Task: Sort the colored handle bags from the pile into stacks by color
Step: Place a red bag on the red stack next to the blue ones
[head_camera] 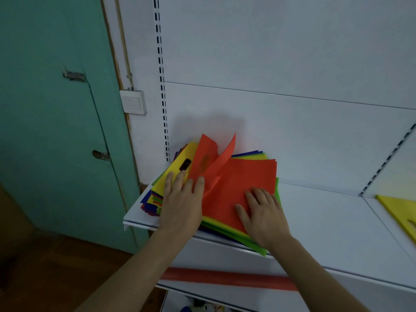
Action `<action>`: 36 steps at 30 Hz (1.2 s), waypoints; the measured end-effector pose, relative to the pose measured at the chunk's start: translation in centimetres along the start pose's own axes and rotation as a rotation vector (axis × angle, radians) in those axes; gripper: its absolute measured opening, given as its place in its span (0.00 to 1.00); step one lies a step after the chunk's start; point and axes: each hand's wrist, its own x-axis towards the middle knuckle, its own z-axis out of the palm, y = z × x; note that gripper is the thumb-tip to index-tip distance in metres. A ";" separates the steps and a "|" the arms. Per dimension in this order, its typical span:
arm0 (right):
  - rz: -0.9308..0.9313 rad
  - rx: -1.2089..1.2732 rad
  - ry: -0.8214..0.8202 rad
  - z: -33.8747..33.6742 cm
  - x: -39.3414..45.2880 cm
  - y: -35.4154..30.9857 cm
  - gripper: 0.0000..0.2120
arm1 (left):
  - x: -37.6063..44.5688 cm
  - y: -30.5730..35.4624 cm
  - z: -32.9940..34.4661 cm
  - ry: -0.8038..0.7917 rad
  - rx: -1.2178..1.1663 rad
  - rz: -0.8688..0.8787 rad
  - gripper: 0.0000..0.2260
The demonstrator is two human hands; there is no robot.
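L hand (182,199) flat, fingers lifting red bag (234,183) edge off pile (155,199); R hand (263,212) flat, pressing red bag; white shelf (326,221).

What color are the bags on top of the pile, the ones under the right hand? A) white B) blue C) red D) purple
C, since the right hand lies flat on the red bags topping the pile; yellow, green and blue show only beneath them.

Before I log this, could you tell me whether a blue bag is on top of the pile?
No, the top of the pile is a red bag, under the right hand.
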 end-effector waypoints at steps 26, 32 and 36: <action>0.456 0.856 0.387 -7.0 0.1 5.8 0.06 | 3.8 -1.3 -3.8 0.151 -1.148 -0.475 0.15; 0.704 0.886 0.036 -5.0 0.8 6.0 0.16 | 4.3 -1.0 -4.0 0.025 -1.100 -0.468 0.05; 0.685 0.806 0.044 -4.8 0.8 6.2 0.06 | 5.8 -1.7 -3.7 -0.026 -0.902 -0.375 0.07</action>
